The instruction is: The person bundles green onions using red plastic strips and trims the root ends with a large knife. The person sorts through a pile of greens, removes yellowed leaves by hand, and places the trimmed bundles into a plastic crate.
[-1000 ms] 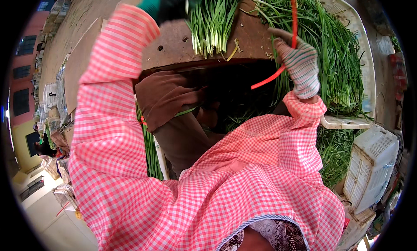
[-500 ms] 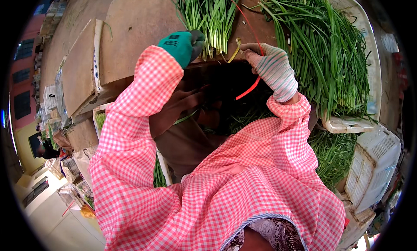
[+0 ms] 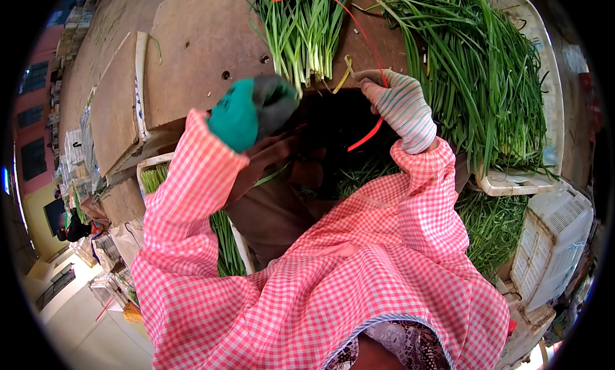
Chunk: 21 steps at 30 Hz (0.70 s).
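A bundle of garlic chives (image 3: 307,43) lies on the brown board, pale cut ends toward me. A thin red strip (image 3: 365,34) lies over the leaves and curves down to my right hand (image 3: 400,104), in a striped knit glove. Those fingers are pinched on the strip, whose loose end hangs below. A short yellow band (image 3: 344,74) is beside the fingertips. My left hand (image 3: 253,111), in a green and grey glove, is closed just below and left of the stalk ends. One pale stalk reaches its fingers; motion blur hides what they hold.
A large heap of loose chives (image 3: 474,82) fills a white crate (image 3: 554,114) on the right. Below it are more green leaves (image 3: 493,232) and another white crate (image 3: 551,242). Chives also lie in a narrow container (image 3: 240,248) by my left arm. A raised wooden panel (image 3: 115,101) stands at left.
My left hand has moved down and left, away from the chives' cut ends. My right hand stays nearly in place, still pinching the red strip.
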Each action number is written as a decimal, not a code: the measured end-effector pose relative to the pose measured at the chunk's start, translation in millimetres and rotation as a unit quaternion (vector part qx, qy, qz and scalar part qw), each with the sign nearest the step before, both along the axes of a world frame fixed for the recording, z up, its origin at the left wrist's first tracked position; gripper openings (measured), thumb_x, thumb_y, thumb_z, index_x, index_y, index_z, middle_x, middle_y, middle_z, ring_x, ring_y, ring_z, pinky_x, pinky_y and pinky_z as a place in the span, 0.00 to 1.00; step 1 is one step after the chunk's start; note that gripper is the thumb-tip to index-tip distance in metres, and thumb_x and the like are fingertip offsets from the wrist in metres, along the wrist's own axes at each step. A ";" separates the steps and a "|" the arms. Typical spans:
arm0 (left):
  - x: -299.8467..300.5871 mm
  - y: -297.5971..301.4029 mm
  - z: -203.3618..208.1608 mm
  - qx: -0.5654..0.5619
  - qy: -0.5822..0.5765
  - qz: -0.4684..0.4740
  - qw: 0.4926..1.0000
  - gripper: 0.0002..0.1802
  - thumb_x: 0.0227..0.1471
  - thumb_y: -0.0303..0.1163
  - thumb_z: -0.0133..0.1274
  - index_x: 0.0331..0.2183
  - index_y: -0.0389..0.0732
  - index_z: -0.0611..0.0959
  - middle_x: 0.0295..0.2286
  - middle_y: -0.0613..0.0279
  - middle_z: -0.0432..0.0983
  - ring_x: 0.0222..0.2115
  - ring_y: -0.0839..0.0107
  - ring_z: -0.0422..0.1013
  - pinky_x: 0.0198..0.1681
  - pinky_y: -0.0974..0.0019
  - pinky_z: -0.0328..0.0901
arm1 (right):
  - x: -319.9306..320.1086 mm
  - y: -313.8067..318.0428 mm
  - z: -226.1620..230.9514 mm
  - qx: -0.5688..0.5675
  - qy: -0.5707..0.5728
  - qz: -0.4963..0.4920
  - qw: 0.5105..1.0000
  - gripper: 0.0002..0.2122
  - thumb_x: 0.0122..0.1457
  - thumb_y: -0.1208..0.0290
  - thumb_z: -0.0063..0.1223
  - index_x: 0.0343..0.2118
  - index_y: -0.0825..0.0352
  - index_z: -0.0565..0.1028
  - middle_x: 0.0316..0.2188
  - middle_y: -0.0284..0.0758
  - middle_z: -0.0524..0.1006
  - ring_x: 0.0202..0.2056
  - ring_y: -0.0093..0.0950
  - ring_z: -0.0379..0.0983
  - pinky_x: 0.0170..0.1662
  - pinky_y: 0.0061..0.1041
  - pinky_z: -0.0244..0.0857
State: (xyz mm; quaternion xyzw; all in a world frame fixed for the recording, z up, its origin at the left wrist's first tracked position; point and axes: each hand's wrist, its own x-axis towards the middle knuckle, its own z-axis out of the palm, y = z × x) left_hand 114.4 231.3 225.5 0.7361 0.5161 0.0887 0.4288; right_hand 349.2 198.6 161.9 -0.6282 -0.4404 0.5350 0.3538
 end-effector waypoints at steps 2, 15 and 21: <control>-13.6 -18.9 -7.1 -0.008 0.009 -0.064 0.998 0.07 0.46 0.27 0.54 0.30 0.35 0.78 0.23 0.67 0.74 0.26 0.81 0.66 0.31 0.73 0.64 | -3.1 -0.7 -2.1 -0.011 0.012 0.000 1.000 0.09 0.55 0.71 0.50 0.37 0.66 0.77 0.18 0.24 0.70 0.18 0.14 0.64 0.22 0.14 0.61; -10.5 15.6 -55.4 0.138 0.018 0.021 0.990 0.12 0.42 0.32 0.55 0.32 0.38 0.79 0.27 0.52 0.75 0.27 0.61 0.72 0.33 0.62 0.66 | -79.1 26.2 -22.8 0.143 -0.132 0.222 0.955 0.11 0.52 0.64 0.45 0.28 0.67 0.75 0.18 0.40 0.74 0.23 0.33 0.72 0.29 0.31 0.66; -13.0 -18.9 -24.5 0.074 0.102 -0.009 0.992 0.10 0.42 0.30 0.53 0.31 0.38 0.79 0.27 0.48 0.75 0.29 0.54 0.72 0.32 0.59 0.65 | -77.4 42.6 -57.2 0.133 -0.159 0.227 0.952 0.12 0.53 0.67 0.44 0.33 0.68 0.75 0.13 0.37 0.72 0.17 0.24 0.71 0.23 0.24 0.65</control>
